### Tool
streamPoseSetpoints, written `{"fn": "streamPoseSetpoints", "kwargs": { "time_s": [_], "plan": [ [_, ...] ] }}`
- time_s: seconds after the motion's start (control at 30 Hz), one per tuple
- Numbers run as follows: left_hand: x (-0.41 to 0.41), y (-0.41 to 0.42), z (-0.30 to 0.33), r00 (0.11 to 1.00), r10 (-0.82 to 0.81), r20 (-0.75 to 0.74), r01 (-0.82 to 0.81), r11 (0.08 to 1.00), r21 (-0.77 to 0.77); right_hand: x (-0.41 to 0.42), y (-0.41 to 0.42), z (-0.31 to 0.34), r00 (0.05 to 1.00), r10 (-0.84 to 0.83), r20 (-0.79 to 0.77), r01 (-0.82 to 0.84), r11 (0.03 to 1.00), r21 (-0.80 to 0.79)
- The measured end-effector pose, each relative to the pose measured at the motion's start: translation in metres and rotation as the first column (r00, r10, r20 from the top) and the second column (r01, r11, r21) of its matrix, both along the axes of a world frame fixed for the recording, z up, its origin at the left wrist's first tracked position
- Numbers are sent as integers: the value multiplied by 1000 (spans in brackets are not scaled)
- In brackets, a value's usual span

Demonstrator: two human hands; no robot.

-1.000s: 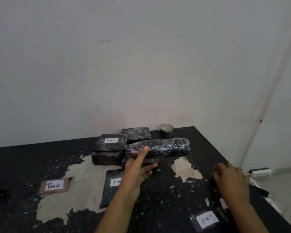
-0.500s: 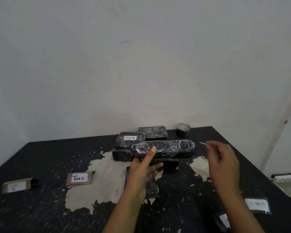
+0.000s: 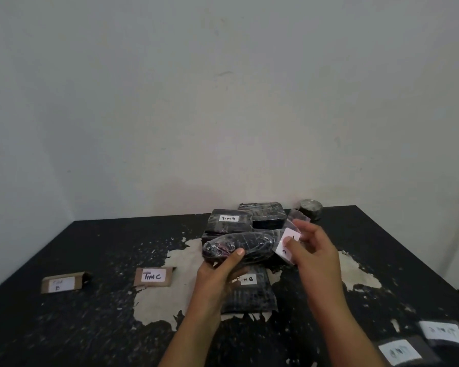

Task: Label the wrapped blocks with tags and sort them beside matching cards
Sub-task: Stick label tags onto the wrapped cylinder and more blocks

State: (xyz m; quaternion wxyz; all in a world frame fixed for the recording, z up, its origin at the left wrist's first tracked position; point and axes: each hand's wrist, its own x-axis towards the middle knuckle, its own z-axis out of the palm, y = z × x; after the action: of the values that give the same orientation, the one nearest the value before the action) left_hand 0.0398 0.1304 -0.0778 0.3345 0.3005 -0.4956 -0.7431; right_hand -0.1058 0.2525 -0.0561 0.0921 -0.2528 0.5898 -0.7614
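Up front, left hand point(image 3: 217, 276) grips a glossy black wrapped block point(image 3: 239, 246); right hand point(image 3: 313, 252) pinches a white tag point(image 3: 288, 243).

Single view, worn on the person's head. It looks forward and slightly down across the black surface point(image 3: 90, 260), toward the pale wall point(image 3: 223, 102) behind it, which fills the upper half of the frame. The lens is wide-angle: the surface's far edge bows and its sides splay outward. The camera sits close, both forearms entering from the bottom edge. No second view is supplied, so no overlap exists.
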Motion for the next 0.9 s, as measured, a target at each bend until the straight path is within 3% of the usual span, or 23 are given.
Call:
{"fn": "streamPoseSetpoints", "kwargs": {
  "time_s": [0.23,0.5,0.67,0.9],
  "plan": [
    [2,-4,-8,1000,19,-25,-19,1000,-13,20,-12,3,990,125,68,-119,989,-86],
    [2,0,-5,993,75,-94,-77,997,-18,19,-8,7,970,238,-49,-236,971,43],
    [6,-2,-4,981,131,-147,-129,991,22,20,-5,9,969,246,-13,-245,968,52],
    [7,-14,-6,971,204,-126,-211,976,-50,28,-4,19,948,316,-23,-313,945,98]
  ]
}}
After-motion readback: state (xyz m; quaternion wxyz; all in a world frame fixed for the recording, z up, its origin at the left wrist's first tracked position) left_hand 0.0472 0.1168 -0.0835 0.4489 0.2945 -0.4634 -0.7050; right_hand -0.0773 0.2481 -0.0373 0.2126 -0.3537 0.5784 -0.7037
